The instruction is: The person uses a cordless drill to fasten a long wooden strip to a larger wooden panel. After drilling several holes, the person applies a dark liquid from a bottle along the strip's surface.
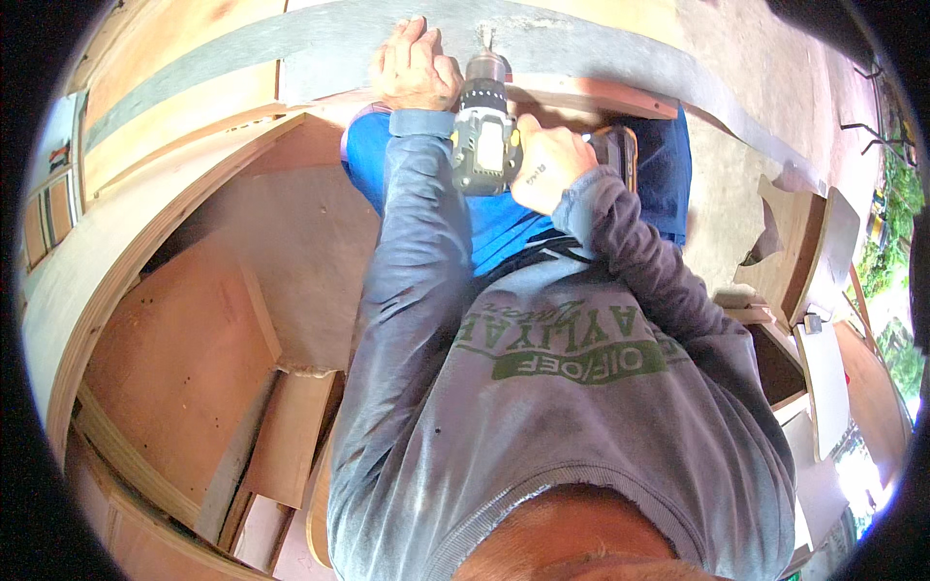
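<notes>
A cordless drill [484, 126] with a black and yellow body is held by its handle in my right hand [552, 165]. Its bit points away from me, and the tip meets a rough, chipped spot on a long grey strip [581, 44]. Just left of the chuck, my left hand [417, 70] lies on that same strip, fingers stretched out and nothing in them. The drill's battery shows partly beyond my right wrist. Below the strip's near edge runs a wooden batten [601, 94].
At left stands an open wooden frame with a plywood panel [184, 339] and several boards. Cut wooden pieces [809, 252] and a pale panel [823, 382] lean at right. Concrete floor [731, 203] lies beyond my right knee, with greenery at the far right.
</notes>
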Available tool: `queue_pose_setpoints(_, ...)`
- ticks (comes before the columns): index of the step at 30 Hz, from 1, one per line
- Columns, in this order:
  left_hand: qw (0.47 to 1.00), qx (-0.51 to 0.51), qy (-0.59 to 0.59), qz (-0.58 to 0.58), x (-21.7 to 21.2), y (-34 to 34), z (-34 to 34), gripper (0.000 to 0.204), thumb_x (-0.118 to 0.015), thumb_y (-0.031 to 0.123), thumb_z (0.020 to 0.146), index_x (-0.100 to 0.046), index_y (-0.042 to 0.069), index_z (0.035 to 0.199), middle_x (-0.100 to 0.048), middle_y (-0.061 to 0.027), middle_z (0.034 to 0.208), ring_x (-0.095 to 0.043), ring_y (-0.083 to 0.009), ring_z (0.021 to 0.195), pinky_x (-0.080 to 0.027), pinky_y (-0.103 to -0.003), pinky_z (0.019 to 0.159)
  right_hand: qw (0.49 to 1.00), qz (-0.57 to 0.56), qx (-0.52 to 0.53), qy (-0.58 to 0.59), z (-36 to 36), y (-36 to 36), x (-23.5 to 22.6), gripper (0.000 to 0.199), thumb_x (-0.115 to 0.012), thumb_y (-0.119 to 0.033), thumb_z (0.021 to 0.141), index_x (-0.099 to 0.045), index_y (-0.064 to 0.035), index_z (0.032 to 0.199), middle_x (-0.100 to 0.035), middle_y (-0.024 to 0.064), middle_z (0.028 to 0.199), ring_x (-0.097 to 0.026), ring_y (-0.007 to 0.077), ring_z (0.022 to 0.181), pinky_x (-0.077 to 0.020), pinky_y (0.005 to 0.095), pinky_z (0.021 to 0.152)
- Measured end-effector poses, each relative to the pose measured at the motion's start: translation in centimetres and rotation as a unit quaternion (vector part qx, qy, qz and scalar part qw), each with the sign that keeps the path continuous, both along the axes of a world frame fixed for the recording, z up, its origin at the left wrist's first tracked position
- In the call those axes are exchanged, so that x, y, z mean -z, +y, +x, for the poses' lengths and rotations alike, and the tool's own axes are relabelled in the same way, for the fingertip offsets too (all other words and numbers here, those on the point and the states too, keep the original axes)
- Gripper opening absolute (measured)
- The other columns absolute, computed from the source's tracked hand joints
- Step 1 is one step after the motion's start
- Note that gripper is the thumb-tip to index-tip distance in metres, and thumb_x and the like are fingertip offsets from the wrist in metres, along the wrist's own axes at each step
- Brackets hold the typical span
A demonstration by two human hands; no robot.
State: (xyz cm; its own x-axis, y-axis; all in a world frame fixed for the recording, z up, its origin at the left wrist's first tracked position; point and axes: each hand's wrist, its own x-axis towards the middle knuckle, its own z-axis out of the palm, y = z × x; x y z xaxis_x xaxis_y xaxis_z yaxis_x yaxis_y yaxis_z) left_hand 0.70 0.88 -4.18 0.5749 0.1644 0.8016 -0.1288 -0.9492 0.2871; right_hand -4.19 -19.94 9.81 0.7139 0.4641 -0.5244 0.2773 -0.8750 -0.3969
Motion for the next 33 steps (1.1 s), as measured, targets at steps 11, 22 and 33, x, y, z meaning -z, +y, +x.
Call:
queue_pose_setpoints(11, 1.000, -0.001, 0.000, -0.009, 0.0, 0.1, 0.0, 0.028, -0.060, 0.013, 0.073, -0.073, 0.011, 0.097, -0.072, -0.0069, 0.118, -0.067, -0.0295, 0.114, -0.048, -0.047, 0.097, 1.000, -0.018, 0.006, -0.013, 0.7, 0.3, -0.5, 0.054, -0.064, -0.019, 0.077, -0.055, 0.0031, 0.126, -0.072, 0.0278, 0.094, -0.072, 0.0455, 0.092, -0.0575, 0.0531, 0.082)
queue_pose_setpoints(22, 1.000, -0.001, 0.000, 0.006, 0.5, 0.6, 0.2, 0.027, -0.058, 0.014, 0.074, -0.073, 0.012, 0.096, -0.072, -0.0070, 0.118, -0.067, -0.0288, 0.114, -0.048, -0.046, 0.098, 1.000, 0.007, -0.001, -0.009, 0.7, 0.8, -0.3, 0.051, -0.062, -0.018, 0.078, -0.057, 0.0040, 0.124, -0.072, 0.0296, 0.095, -0.072, 0.0465, 0.093, -0.0567, 0.0528, 0.085)
queue_pose_setpoints(33, 1.000, -0.013, -0.004, -0.020, 0.1, -0.3, -0.1, 0.027, -0.056, 0.009, 0.076, -0.073, 0.013, 0.096, -0.074, -0.0052, 0.117, -0.068, -0.0266, 0.115, -0.047, -0.044, 0.099, 1.000, 0.008, 0.019, 0.009, -2.3, -3.4, -0.5, 0.038, -0.064, -0.018, 0.074, -0.058, 0.0000, 0.108, -0.071, 0.0285, 0.089, -0.071, 0.0472, 0.085, -0.0572, 0.0554, 0.077)
